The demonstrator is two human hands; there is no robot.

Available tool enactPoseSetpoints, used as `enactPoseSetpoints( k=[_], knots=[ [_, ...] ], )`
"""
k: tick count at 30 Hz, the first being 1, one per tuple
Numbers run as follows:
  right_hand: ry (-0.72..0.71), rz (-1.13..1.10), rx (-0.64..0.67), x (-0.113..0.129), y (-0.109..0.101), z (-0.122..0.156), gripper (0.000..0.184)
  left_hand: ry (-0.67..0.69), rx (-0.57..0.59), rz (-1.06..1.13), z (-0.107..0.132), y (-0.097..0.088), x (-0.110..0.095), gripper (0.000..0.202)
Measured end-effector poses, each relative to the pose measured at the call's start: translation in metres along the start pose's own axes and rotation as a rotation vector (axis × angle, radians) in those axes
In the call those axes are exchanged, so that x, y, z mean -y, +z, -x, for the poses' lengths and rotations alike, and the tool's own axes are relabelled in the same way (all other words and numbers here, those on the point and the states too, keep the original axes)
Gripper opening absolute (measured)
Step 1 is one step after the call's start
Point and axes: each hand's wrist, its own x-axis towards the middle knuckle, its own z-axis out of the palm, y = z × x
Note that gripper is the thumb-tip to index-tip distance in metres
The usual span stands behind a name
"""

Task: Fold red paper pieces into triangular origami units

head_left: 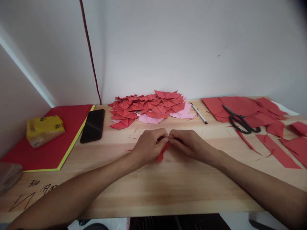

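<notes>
My left hand (pixel 148 145) and my right hand (pixel 187 143) meet at the middle of the wooden table (pixel 168 185). Both are closed in a pinch on a small folded red paper piece (pixel 163 152), which pokes out below the fingertips. Most of the piece is hidden by my fingers. Just behind my hands lies a heap of folded red and pink paper shapes (pixel 151 107).
A black phone (pixel 93 125) lies left of the heap, beside a stack of red sheets (pixel 55 140) bearing a yellow packet (pixel 44 129). A pen (pixel 199 113), black scissors (pixel 241 120) and red paper offcuts (pixel 275 147) lie to the right. A wall stands close behind.
</notes>
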Motion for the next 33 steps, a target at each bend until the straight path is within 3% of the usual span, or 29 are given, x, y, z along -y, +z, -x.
enactPoseSetpoints(
  k=[4, 9, 24, 33],
  knots=[
    [0.070, -0.090, 0.008, -0.003, 0.000, -0.001, 0.025, -0.037, -0.034, 0.126, -0.001, 0.001, -0.002, 0.014],
    [0.069, -0.202, 0.014, -0.006, 0.003, -0.001, 0.019, -0.055, -0.061, 0.185, -0.002, 0.003, 0.002, 0.014],
    [0.066, -0.168, -0.012, -0.008, 0.004, -0.003, 0.017, -0.040, -0.026, 0.171, -0.005, 0.004, 0.009, 0.013],
    [0.028, -0.238, -0.060, -0.011, 0.008, -0.005, 0.016, -0.089, -0.160, 0.223, -0.003, 0.013, 0.006, 0.015]
  ],
)
